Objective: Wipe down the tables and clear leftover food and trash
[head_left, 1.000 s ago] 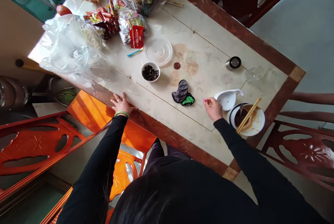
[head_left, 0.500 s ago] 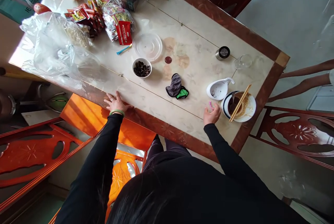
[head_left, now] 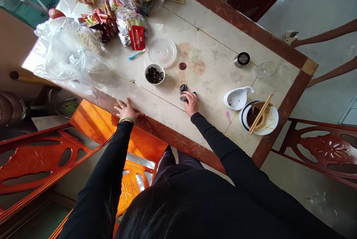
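Note:
My left hand (head_left: 127, 111) lies on the near edge of the table (head_left: 164, 109) with its fingers spread, holding nothing. At the table's middle my right hand (head_left: 191, 104) has its fingers closed on a grey cleaning cloth (head_left: 183, 89); much of the cloth is hidden under the hand. Up and left of that hand stands a white bowl (head_left: 154, 74) of dark, shrivelled pieces, with a clear plastic lid (head_left: 161, 51) behind it. Farther right lie a small pink strip (head_left: 228, 117) and a white spoon-shaped dish (head_left: 236, 98) with dark crumbs.
Stacked bowls (head_left: 270, 120) with brown residue and chopsticks (head_left: 260, 114) across them stand at the right. Behind are a metal cup-like lid (head_left: 242, 59) and a glass (head_left: 267, 68). Plastic bags (head_left: 67, 53) and snack packets (head_left: 137, 37) crowd the left. A person's legs (head_left: 329, 34) show beyond the table.
My right hand has moved left from beside the pink strip and bowls onto the cloth and taken hold of it. My left hand stays at the table edge. The view has shifted slightly.

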A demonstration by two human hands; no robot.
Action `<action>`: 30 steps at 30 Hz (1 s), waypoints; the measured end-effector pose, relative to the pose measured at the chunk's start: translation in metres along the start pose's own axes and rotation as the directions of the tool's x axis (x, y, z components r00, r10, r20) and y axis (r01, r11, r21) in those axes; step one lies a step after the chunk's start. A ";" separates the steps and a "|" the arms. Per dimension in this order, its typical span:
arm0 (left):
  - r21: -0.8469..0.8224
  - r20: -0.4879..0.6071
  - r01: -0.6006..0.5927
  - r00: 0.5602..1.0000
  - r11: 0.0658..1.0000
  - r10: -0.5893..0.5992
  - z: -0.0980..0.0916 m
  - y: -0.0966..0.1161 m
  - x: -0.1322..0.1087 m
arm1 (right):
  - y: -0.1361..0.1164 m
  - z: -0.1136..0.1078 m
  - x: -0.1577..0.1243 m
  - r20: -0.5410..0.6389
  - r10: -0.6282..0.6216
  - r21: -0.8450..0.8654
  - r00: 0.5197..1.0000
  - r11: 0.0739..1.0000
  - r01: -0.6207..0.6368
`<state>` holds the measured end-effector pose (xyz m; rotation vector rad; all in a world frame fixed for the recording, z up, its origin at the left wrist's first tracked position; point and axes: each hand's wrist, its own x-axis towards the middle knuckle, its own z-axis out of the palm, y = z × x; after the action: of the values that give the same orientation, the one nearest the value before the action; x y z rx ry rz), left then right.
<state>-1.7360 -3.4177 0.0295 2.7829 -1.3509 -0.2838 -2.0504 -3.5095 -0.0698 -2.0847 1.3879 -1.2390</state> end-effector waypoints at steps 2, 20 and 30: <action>-0.005 0.005 0.003 1.000 1.000 -0.003 0.000 0.000 0.000 | 0.010 -0.015 -0.007 -0.066 -0.041 0.141 0.997 0.989 0.050; 0.006 -0.001 0.005 1.000 1.000 -0.005 -0.007 0.002 -0.007 | -0.034 0.046 -0.044 0.053 -0.162 0.294 0.985 0.945 0.139; -0.002 -0.023 0.005 1.000 1.000 -0.005 -0.003 -0.001 -0.003 | 0.081 -0.150 0.126 -0.465 0.471 0.215 0.750 0.882 -0.420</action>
<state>-1.7365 -3.4144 0.0328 2.7794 -1.3379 -0.2522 -2.2001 -3.6306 0.0187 -1.2688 1.8604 -1.6518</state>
